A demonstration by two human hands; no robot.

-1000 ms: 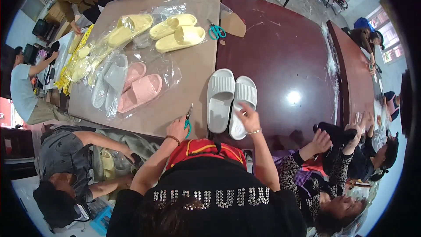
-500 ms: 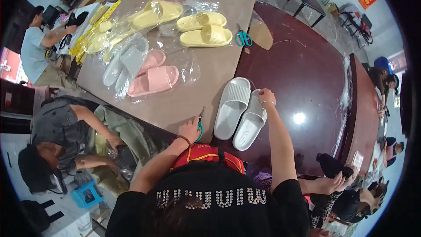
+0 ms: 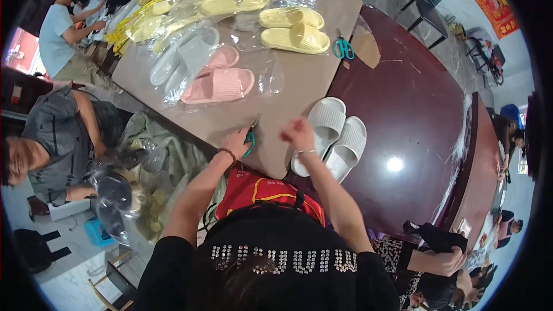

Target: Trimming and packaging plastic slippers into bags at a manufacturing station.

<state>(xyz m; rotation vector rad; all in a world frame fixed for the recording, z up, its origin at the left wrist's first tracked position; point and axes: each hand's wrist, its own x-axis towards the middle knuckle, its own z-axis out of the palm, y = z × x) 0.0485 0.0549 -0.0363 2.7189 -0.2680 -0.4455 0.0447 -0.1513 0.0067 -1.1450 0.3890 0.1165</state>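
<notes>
Two hands up at the near table edge. My left hand (image 3: 235, 141) is closed around green-handled scissors (image 3: 251, 132), blades pointing away over the tan board (image 3: 299, 80). My right hand (image 3: 298, 133) is blurred, fingers curled, holding nothing I can make out; it hovers just beside a white slipper pair (image 3: 334, 141) lying on the dark table (image 3: 415, 115). Farther out on the board: pink slippers (image 3: 222, 80) in clear bags, yellow slippers (image 3: 294, 31), second scissors (image 3: 343, 48).
</notes>
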